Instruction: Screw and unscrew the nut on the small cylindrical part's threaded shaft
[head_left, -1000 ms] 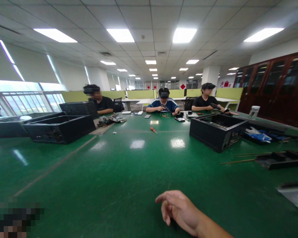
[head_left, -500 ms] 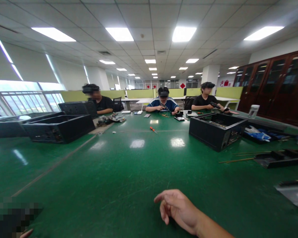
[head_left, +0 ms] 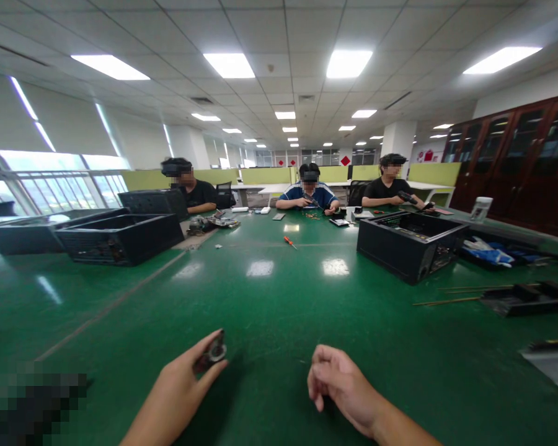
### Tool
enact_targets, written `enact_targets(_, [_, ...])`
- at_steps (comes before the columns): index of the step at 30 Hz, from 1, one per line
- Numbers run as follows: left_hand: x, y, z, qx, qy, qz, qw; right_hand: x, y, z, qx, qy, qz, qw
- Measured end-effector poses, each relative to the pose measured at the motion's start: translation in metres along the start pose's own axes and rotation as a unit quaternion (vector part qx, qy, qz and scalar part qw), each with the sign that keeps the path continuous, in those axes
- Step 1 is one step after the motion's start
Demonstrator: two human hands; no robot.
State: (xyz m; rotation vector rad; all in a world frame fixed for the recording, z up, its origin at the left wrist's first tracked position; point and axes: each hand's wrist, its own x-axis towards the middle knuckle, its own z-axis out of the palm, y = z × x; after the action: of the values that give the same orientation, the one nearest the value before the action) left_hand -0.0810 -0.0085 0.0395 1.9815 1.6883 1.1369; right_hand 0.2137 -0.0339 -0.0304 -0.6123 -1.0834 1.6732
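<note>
My left hand (head_left: 186,381) reaches over the green table (head_left: 260,310) from the bottom edge and pinches a small round dark and silver part (head_left: 215,352) between thumb and fingers. My right hand (head_left: 341,384) hovers low over the table to the right of it, fingers curled in loosely, with nothing visible in them. The two hands are about a hand's width apart. A small thin mark or bit (head_left: 304,362) lies on the table between them.
An open black computer case (head_left: 407,244) stands at mid right, and more black cases (head_left: 116,238) at the left. A red-handled screwdriver (head_left: 288,242) lies mid-table. Black panels (head_left: 523,297) and a grey panel (head_left: 551,365) lie at the right. Three people sit working at the far end.
My left hand has come into view from the bottom left, holding the small round part. My right hand's fingers have curled in and it moved slightly right.
</note>
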Motion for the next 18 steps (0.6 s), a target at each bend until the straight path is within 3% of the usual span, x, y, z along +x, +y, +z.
enact_targets(3, [0.007, 0.032, 0.051, -0.065, -0.093, 0.004, 0.993, -0.001, -0.004, -0.010, -0.106, 0.070, -0.033, 0.991])
enact_targets(7, [-0.004, 0.055, 0.095, -0.050, -0.123, 0.069, 0.989, 0.000, -0.004, -0.021, -0.220, 0.126, -0.052, 0.966])
enact_targets(12, [-0.021, 0.047, 0.096, -0.074, -0.162, 0.166, 0.970, -0.005, -0.002, -0.017, -0.311, 0.081, -0.042, 0.946])
enact_targets(18, [-0.014, 0.037, 0.094, -0.077, -0.126, 0.194, 0.970, -0.010, -0.005, -0.008, -0.414, 0.084, -0.032, 0.906])
